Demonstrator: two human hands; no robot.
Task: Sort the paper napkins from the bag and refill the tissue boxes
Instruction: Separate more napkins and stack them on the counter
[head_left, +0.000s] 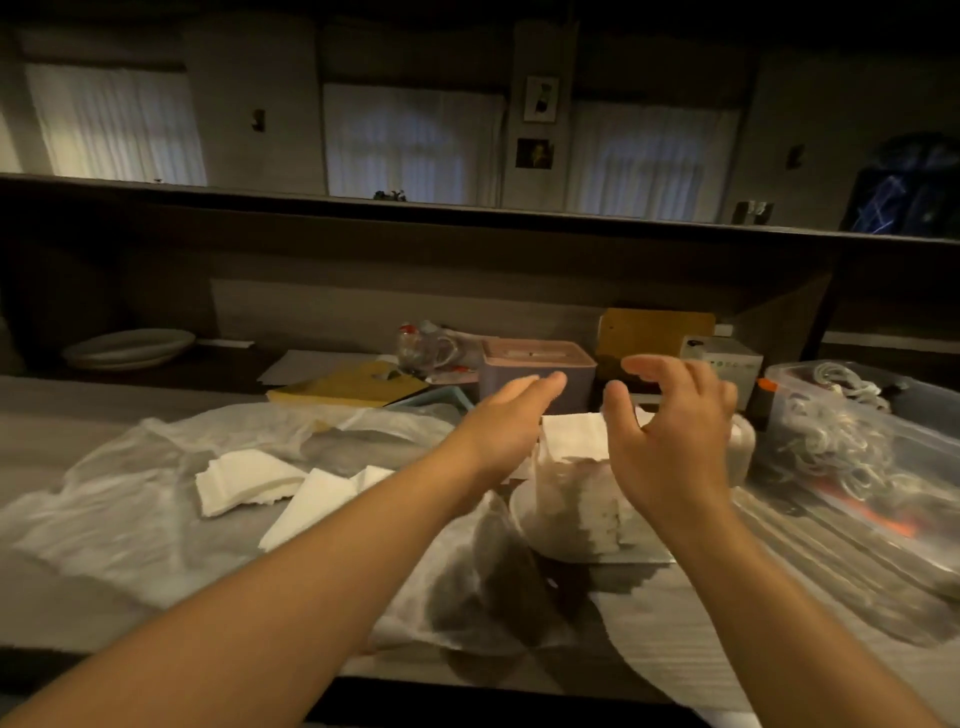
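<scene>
two bare forearms enter from the lower edge and reach forward over a grey counter. the left hand is extended flat, fingers straight and together, holding nothing; its fingertips lie in front of a mauve tissue box with a slotted lid, contact cannot be confirmed. the right hand is raised with fingers spread and gently curved, thumb apart, gripping nothing; it hovers above a stack of white paper napkins. this stack stands between the two hands, its lower part wrapped in clear film on a pale holder; motion blur obscures detail.

a crumpled clear plastic bag is spread across the counter on the left side. loose folded napkins lie on it, with further folded ones just beside them, near the left forearm.

behind, a yellow flat item lies near the mauve box. a white box stands behind the right hand. a clear lidded tub filled with coiled cords sits at the right. stacked white plates rest far left on the rear ledge.
</scene>
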